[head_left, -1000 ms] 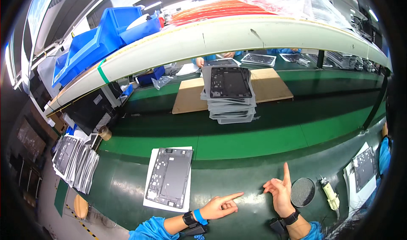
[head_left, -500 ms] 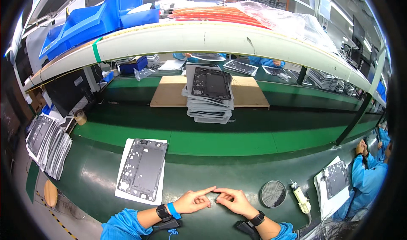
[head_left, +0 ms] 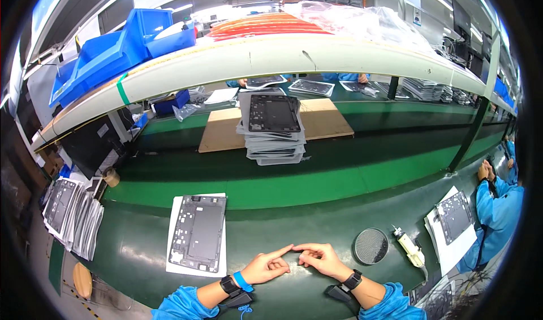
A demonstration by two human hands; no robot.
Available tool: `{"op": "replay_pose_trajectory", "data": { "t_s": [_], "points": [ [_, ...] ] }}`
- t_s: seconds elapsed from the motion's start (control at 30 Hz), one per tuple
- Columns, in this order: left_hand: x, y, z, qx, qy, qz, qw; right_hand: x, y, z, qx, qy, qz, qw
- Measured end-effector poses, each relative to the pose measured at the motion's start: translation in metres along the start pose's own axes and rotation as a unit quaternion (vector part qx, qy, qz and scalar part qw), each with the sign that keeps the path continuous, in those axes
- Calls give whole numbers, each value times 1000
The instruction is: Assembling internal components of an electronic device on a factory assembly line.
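Observation:
Above the dark green bench, the index fingertips of my left hand (head_left: 264, 268) and my right hand (head_left: 323, 262) meet. Both index fingers are stretched out, the other fingers are curled, and neither hand holds anything. Left of them lies a dark grey tablet-shaped housing (head_left: 198, 235) with small pale patches, flat on a white sheet (head_left: 223, 246). Just right of my right hand is a round grey dish (head_left: 371, 246) with a mesh-like surface. Beyond it lies a cream handheld tool (head_left: 409, 249) with a cable. Dark bands circle both my wrists, and the left also wears a blue strap.
A pile of sheets and housings (head_left: 272, 150) stands on a wooden board (head_left: 328, 122) across the bench. Another stack (head_left: 73, 218) sits far left. Overhead runs a white-edged shelf (head_left: 271, 60) with blue bins (head_left: 113, 54). At right, a co-worker's blue sleeve (head_left: 495, 207) is near another housing (head_left: 455, 215).
The whole view has shifted and turned slightly, so the bench things appear a little further right. My hands keep the same pose, with index fingertips together.

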State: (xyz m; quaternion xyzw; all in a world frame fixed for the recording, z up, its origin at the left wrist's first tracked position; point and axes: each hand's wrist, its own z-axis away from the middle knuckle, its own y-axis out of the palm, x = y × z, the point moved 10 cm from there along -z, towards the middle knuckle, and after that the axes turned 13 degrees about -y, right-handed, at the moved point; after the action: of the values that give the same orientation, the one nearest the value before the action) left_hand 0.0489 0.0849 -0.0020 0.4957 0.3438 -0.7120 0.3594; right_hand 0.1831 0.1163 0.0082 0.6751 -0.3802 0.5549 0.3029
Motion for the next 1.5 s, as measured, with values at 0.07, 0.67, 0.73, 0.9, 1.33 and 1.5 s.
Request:
{"op": "replay_pose_trajectory", "data": {
  "t_s": [0.07,0.67,0.73,0.9,1.33,1.5],
  "points": [
    [-1,-2,0,-3,2,-3,1000,3,2,-1,5,-7,5,1000],
    [5,3,2,11,12,17,1000,15,10,4,41,-47,14,998],
    [2,-1,0,4,29,7,1000,16,10,-1,53,-66,40,996],
    [-1,-1,1,1,31,5,1000,19,11,-1,59,-66,42,995],
    [-3,-2,-2,-6,19,4,1000,17,10,0,60,-63,35,996],
    [0,-1,4,-5,19,-9,1000,18,12,2,56,-84,23,995]
  ]
}}
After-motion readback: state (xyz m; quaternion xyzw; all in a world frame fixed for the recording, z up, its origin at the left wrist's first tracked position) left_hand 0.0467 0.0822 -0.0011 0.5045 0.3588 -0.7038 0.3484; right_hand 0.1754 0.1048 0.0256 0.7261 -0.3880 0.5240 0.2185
